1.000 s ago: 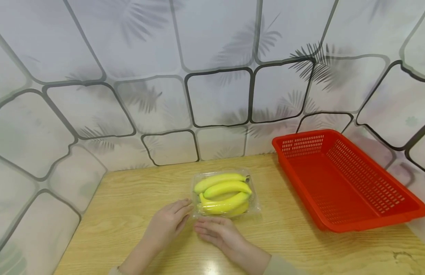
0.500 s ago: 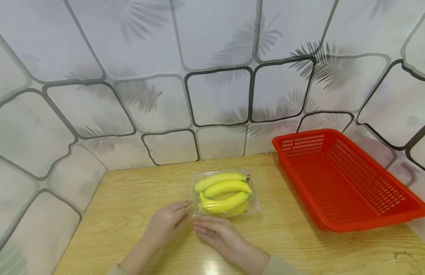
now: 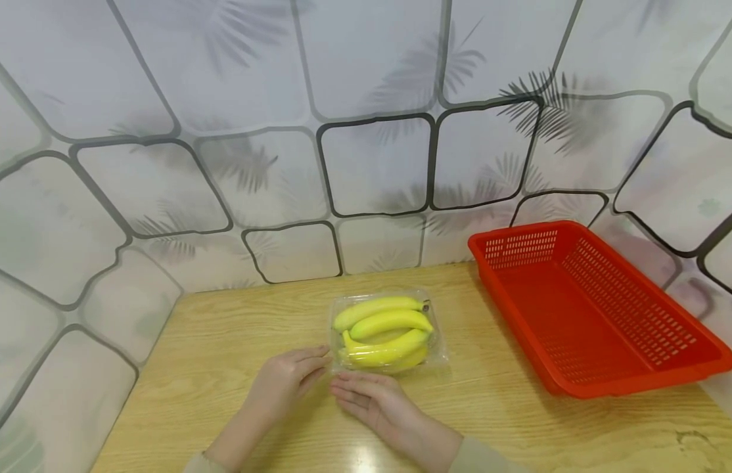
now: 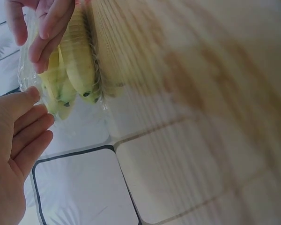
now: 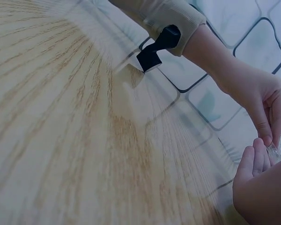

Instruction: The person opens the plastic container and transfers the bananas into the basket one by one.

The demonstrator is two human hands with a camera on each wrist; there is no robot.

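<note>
Several yellow bananas (image 3: 389,324) lie in a clear plastic box (image 3: 439,351) on the wooden table. My left hand (image 3: 288,380) is at its front left corner, fingers stretched toward it. In the left wrist view that thumb and its fingertips reach the edge of the plastic, with the fingers fairly straight. My right hand (image 3: 380,404) lies just in front of the box, palm turned inward, its long fingers pointing left along the front edge. The right wrist view shows both hands' fingertips close together, with a bit of clear plastic (image 5: 273,153) between them.
A red plastic basket (image 3: 602,322) with slotted sides stands to the right on the wooden table (image 3: 236,328). A patterned wall covering (image 3: 374,171) rises behind and on both sides. A black strap-like piece (image 5: 159,49) sits at the left sleeve.
Nearly nothing differs. Both hands keep their places at the box's front left corner, the right hand a touch further left; the box and the basket stay put.
</note>
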